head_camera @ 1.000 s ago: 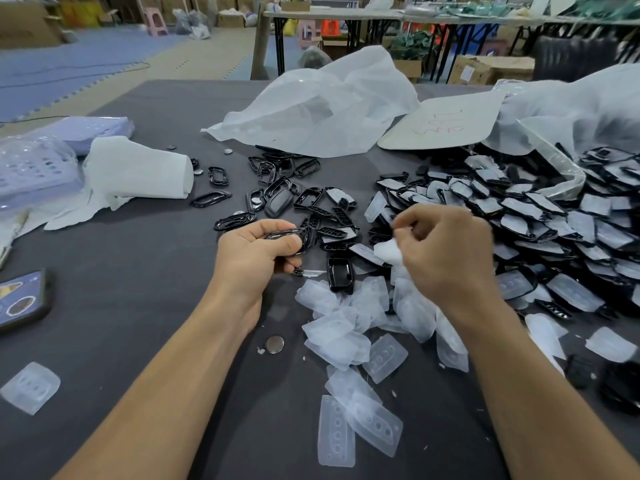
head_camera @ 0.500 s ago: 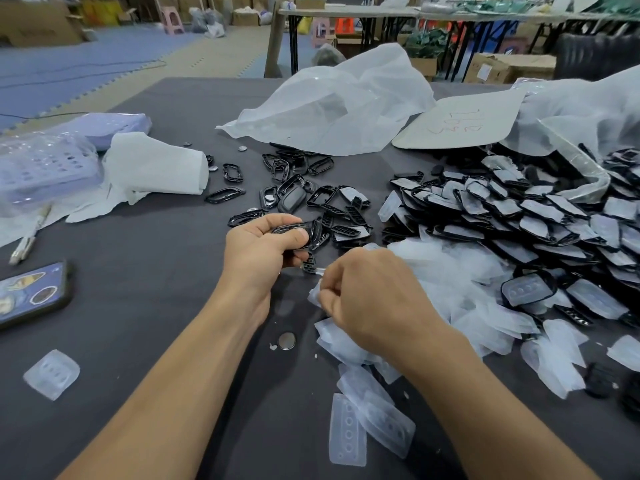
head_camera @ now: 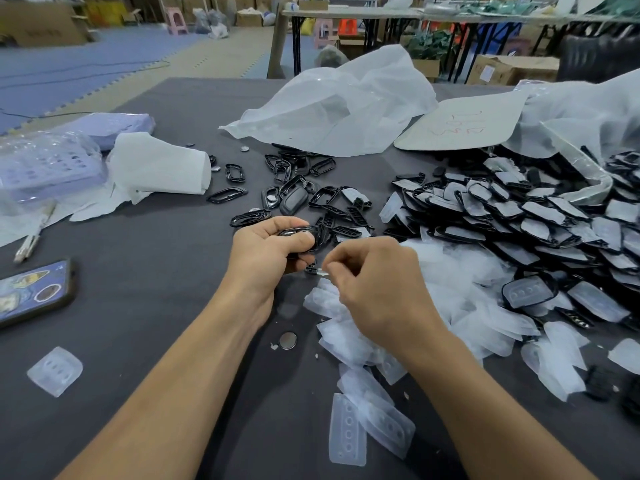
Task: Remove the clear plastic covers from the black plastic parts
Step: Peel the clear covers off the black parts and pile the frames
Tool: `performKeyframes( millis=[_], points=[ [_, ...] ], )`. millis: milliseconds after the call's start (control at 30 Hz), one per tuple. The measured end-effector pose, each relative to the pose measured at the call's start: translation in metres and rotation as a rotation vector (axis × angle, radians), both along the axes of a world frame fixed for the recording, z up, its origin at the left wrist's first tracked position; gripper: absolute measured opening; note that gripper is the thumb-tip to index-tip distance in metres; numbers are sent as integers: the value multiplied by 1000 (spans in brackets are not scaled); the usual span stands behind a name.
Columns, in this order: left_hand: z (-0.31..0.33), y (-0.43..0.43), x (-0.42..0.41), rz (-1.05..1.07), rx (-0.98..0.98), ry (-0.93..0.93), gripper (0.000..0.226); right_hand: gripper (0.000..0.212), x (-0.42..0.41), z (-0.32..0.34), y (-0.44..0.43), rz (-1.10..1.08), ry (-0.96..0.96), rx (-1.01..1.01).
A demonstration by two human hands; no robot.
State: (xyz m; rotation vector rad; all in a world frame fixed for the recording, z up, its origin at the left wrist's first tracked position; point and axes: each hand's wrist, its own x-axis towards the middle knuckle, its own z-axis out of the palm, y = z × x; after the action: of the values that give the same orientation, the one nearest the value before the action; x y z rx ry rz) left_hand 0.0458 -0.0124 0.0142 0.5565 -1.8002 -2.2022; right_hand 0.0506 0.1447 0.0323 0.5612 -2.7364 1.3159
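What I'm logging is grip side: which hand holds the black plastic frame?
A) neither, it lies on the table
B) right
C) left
C: the left hand curls thumb and fingers round the black frame; the right hand is curled beside it, not on it.

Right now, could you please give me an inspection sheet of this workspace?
Surface: dark grey table, crowded.
Job's things: black part in left hand; covered parts piled right; removed clear covers heaped nearby; bare frames beyond.
Clutter: phone, coin cell, white bag, wrapped tray.
Grippers: left hand grips the black part; right hand curled beside it, contents unclear.
Cables: thin cable on the floor mats.
Surroundings: folding tables, cardboard boxes, pink stool.
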Motion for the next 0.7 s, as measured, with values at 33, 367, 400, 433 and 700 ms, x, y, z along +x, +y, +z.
performKeyframes(
  millis=[33, 367, 400, 433, 700],
  points=[
    [0, 0, 0, -4, 2, 0, 23, 13, 0, 0, 1, 29, -2, 48],
    [0, -1, 1, 1, 9, -9, 21, 18, 7, -3, -8, 88, 105, 484],
    [1, -1, 1, 3, 14, -9, 21, 17, 7, -3, -6, 80, 93, 426],
    [1, 0, 1, 5, 19, -10, 22, 16, 6, -4, -3, 71, 70, 340],
    [4, -3, 1, -46, 227, -28, 19, 26, -8, -5, 2, -15, -294, -384]
  ],
)
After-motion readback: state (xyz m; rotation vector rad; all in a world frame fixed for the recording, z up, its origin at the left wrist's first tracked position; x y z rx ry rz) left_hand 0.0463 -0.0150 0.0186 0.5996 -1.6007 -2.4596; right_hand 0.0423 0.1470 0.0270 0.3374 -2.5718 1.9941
